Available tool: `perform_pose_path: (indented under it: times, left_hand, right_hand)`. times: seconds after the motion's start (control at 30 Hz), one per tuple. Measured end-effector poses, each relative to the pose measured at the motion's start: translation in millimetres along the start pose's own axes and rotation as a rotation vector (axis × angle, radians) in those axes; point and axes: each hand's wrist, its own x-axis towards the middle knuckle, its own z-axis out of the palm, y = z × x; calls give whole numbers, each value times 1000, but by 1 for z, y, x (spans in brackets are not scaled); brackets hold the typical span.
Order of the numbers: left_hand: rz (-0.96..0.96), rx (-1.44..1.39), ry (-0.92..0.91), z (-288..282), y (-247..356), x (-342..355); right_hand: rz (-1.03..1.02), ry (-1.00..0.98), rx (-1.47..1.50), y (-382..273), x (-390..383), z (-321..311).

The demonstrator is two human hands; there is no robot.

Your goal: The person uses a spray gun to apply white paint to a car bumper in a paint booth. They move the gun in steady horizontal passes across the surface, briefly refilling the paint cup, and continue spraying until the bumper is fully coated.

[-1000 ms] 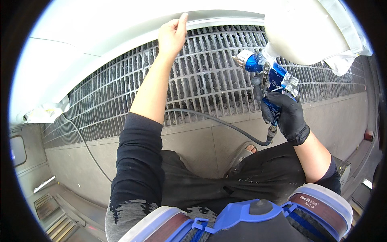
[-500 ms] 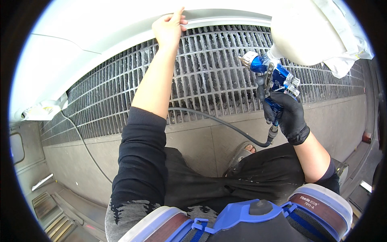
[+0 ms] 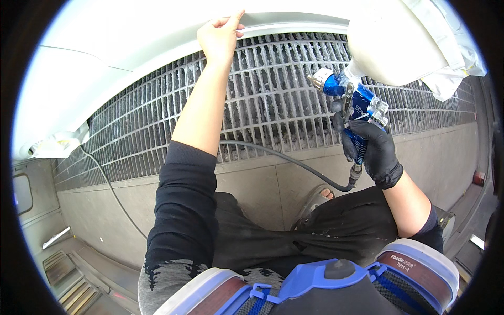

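My right hand [image 3: 374,152], in a black glove, is wrapped round the handle of a blue spray gun [image 3: 362,101]. The gun's silver nozzle points left, and a large whitish cup [image 3: 391,47] sits on top of it. A dark hose [image 3: 286,156] joins the bottom of the handle. My bare left hand [image 3: 218,37] is stretched far forward to the lower edge of a glossy white panel [image 3: 142,31]. Its fingers are curled in, with one fingertip against the panel edge. Whether anything small is pinched there I cannot make out.
A metal floor grating [image 3: 273,94] runs below the panel, bordered by a tiled floor [image 3: 252,181]. A thin cable [image 3: 107,178] trails at the left, near masking film [image 3: 60,144]. A blue-framed respirator [image 3: 336,278] fills the lower edge; my sandalled foot [image 3: 313,205] shows beneath.
The spray gun and its cup have shifted very slightly to the left. My left fingertip has moved a little right along the panel edge.
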Motion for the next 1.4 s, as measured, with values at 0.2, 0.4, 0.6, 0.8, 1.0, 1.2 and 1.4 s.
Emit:
perform_pose_path:
  times: [0.2, 0.4, 0.6, 0.8, 1.0, 1.2, 1.4]
  left_hand:
    - [-56, -111, 46, -2, -5, -4]
    - [73, 2, -9, -10, -7, 0]
    - [100, 142, -73, -19, 1, 7]
    - [70, 176, -92, -21, 10, 8]
    - [36, 125, -106, -22, 9, 10]
    - [27, 112, -128, -23, 10, 12]
    - [38, 143, -132, -24, 15, 11]
  right_hand:
    - [2, -28, 26, -4, -1, 0]
    - [-46, -49, -10, -4, -4, 2]
    - [33, 11, 6, -1, -1, -2]
    - [0, 20, 23, -2, -4, 0]
    - [-7, -31, 19, 0, -1, 0]
    - [-7, 98, -13, 3, -1, 3]
    - [-14, -41, -21, -3, -2, 1]
